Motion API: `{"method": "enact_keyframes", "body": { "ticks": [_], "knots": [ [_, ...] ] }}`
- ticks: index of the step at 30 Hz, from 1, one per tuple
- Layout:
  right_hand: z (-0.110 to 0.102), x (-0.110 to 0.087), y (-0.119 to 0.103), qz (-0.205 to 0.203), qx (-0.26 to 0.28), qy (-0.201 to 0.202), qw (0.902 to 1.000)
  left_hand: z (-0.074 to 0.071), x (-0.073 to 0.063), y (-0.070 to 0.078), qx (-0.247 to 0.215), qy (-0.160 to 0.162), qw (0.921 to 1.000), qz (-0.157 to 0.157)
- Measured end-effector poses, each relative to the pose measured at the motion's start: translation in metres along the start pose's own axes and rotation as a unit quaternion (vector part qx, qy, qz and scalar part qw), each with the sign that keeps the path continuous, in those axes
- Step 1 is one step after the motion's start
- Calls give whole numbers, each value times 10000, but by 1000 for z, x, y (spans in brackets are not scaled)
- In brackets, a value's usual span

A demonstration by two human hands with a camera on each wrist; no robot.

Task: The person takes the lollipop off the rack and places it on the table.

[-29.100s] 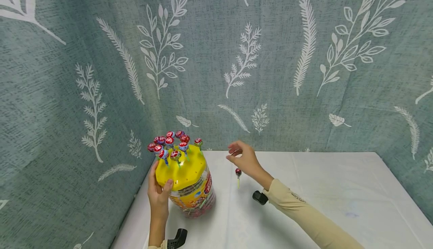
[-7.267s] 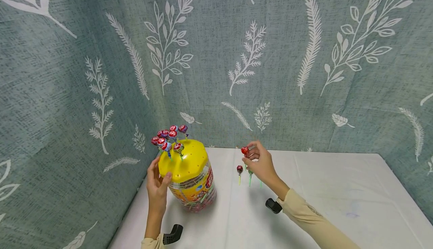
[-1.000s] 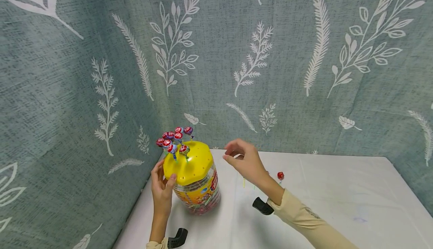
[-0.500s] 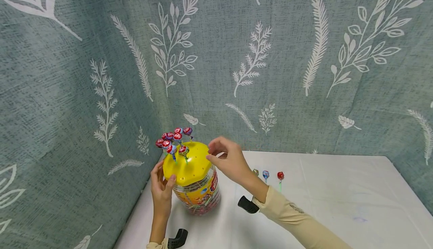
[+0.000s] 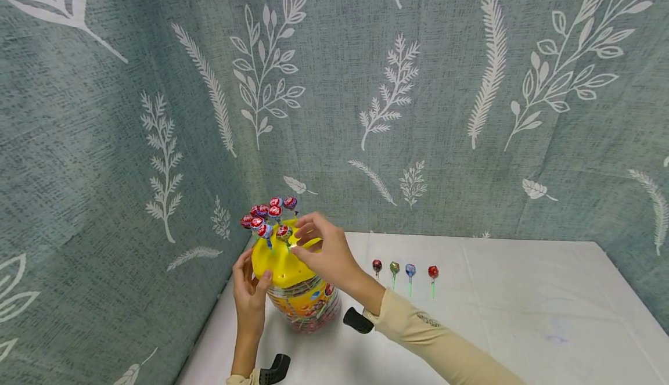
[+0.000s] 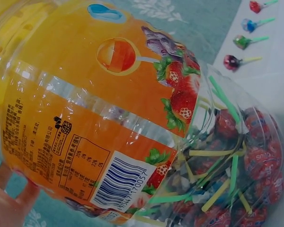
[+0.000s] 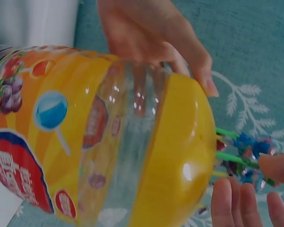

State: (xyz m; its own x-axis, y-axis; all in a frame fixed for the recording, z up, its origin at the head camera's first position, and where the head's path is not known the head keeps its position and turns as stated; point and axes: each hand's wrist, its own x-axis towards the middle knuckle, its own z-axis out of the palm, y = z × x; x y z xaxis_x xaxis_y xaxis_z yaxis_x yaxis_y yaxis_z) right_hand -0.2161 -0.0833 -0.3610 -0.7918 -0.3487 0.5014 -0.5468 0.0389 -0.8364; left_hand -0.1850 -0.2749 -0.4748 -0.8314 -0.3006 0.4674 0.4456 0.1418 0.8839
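Grey-green fabric printed with white leaf sprigs (image 5: pixel 340 112) hangs behind a white-covered table (image 5: pixel 502 303). Toward the table's left stands a large clear plastic jar with an orange-yellow label (image 5: pixel 303 309), topped by a domed yellow plastic lid (image 5: pixel 284 269). Round, shiny-wrapped lollipops (image 5: pixel 274 212) stand clustered on the lid. The left hand (image 5: pixel 250 301) grips the lid's edge, thumb on the near side. The right hand (image 5: pixel 329 251) hovers over the lid beside a green-and-red-wrapped lollipop (image 5: pixel 284 233), its thumb and fingers parted; I cannot tell whether they touch it. The right wrist view shows green sticks (image 7: pixel 234 158) rising from the lid toward that thumb. The left wrist view alone shows the label's barcode (image 6: pixel 125 182) and also loose lollipops (image 6: pixel 262 158) heaped inside the jar. Farther right, four lollipops lie in a row: dark red (image 5: pixel 377 266), green (image 5: pixel 394 267), blue (image 5: pixel 410 270), red (image 5: pixel 433 272). The dark red one's yellow stick, partly hidden in the head view, shows whole from the left wrist.
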Motion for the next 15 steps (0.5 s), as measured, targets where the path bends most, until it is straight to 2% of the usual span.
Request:
{"method": "enact_keyframes", "body": {
  "ticks": [5, 15],
  "knots": [
    [11, 3, 1, -257, 76, 103, 9996, 1, 1, 0, -31, -18, 10000, 84],
    [23, 8, 5, -569, -292, 229, 9977, 2, 0, 2, -67, -1, 9999, 130]
  ]
}}
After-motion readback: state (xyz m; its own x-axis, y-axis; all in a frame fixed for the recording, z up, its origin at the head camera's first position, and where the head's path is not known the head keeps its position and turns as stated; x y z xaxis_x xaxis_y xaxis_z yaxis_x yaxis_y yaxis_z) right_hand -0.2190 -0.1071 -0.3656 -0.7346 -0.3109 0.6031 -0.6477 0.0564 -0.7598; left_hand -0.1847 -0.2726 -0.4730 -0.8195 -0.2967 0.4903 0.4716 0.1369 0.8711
